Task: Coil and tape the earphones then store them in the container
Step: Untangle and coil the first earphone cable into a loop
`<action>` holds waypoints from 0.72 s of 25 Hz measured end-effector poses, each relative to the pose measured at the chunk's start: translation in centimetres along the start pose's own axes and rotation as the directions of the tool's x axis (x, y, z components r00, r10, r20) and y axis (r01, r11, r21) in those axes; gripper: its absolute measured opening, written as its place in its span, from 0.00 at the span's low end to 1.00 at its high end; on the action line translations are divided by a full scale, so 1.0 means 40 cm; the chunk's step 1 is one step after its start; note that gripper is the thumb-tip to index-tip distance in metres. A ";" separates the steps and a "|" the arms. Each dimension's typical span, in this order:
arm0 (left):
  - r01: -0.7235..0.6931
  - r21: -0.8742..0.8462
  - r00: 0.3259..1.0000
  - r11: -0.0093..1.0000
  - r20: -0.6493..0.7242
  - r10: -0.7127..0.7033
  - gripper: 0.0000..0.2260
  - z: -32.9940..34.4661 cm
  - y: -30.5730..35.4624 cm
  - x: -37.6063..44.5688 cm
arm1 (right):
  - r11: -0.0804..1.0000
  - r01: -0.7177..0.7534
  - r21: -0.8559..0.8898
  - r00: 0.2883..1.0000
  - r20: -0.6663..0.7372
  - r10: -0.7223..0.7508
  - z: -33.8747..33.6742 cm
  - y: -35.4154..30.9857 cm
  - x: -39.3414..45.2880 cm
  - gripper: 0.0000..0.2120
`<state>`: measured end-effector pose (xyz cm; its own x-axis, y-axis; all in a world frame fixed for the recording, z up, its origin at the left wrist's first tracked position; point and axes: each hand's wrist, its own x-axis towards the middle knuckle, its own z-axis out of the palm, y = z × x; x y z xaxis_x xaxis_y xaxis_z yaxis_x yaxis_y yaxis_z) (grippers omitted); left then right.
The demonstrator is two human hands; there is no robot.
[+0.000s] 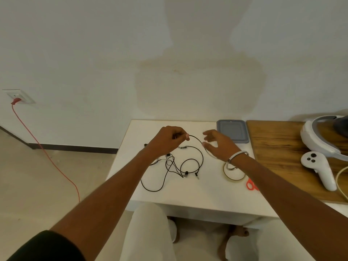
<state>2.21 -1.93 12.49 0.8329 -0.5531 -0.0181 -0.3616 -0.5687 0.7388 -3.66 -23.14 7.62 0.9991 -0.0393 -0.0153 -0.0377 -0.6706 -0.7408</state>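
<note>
Black wired earphones [190, 162] lie in loose loops on the white table [188, 193]. My left hand [167, 141] pinches one stretch of the cable, lifted above the table. My right hand [218, 145] hovers just to the right with fingers spread, close to the cable arc but not gripping it. A grey lidded container [232, 130] stands at the table's far right corner. A roll of clear tape [234, 173] lies under my right wrist.
Red-handled scissors [251, 184] lie beside the tape, partly hidden by my right forearm. A wooden board [290, 157] on the right carries a white headset [320, 140] and a controller [320, 169]. A red cord [47, 153] hangs from a wall socket at left.
</note>
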 end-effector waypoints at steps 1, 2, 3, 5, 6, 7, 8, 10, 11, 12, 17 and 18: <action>-0.011 0.010 1.000 1.000 0.013 0.011 0.09 0.008 0.007 0.001 | 0.999 0.028 -0.033 0.999 0.040 -0.026 0.011 -0.009 -0.002 0.22; -0.023 0.019 0.999 1.000 0.023 0.022 0.09 0.017 0.012 0.003 | 0.996 0.073 -0.052 0.996 0.064 -0.069 0.022 -0.020 -0.001 0.25; -0.034 0.027 0.999 0.999 0.029 0.033 0.08 0.024 0.017 0.004 | 0.990 0.128 -0.064 0.990 0.075 -0.124 0.032 -0.034 -0.001 0.23; -0.037 0.033 0.999 0.999 0.032 0.036 0.08 0.035 0.018 0.008 | 0.975 0.205 -0.085 0.977 0.073 -0.199 0.044 -0.061 0.000 0.13; -0.026 0.036 0.999 0.999 0.030 0.025 0.09 0.036 0.014 0.010 | 0.974 0.208 -0.087 0.977 0.070 -0.202 0.041 -0.073 0.001 0.10; -0.009 0.042 1.000 0.999 0.029 0.007 0.10 0.035 0.009 0.010 | 0.975 0.200 -0.097 0.979 0.062 -0.195 0.034 -0.080 0.002 0.10; 0.016 0.046 0.999 0.999 0.030 -0.018 0.10 0.034 0.000 0.008 | 0.974 0.195 -0.112 0.980 0.052 -0.190 0.026 -0.082 0.003 0.11; 0.050 0.050 0.998 0.997 0.044 -0.052 0.12 0.029 -0.013 -0.001 | 0.971 0.194 -0.137 0.981 0.023 -0.192 0.011 -0.074 0.002 0.12; 0.057 0.045 0.997 0.997 0.052 -0.060 0.12 0.027 -0.020 -0.006 | 0.973 0.186 -0.134 0.982 -0.003 -0.189 0.004 -0.066 0.001 0.12; 0.062 0.042 0.996 0.997 0.055 -0.065 0.12 0.026 -0.027 -0.009 | 0.978 0.174 -0.117 0.983 -0.039 -0.180 -0.002 -0.057 0.000 0.12; 0.066 0.040 0.996 0.997 0.053 -0.069 0.13 0.013 -0.039 -0.019 | 0.997 0.076 0.033 0.964 -0.257 -0.065 -0.031 -0.007 0.000 0.12; 0.075 0.038 0.996 0.997 0.052 -0.076 0.13 0.009 -0.041 -0.021 | 0.997 0.054 0.058 0.957 -0.287 -0.036 -0.038 0.004 0.000 0.12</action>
<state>1.94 -0.75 11.04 0.8352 -0.5390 -0.1096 -0.3141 -0.6310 0.7094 -3.70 -24.35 8.52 0.9523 -0.2264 0.2044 0.0179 -0.6275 -0.7784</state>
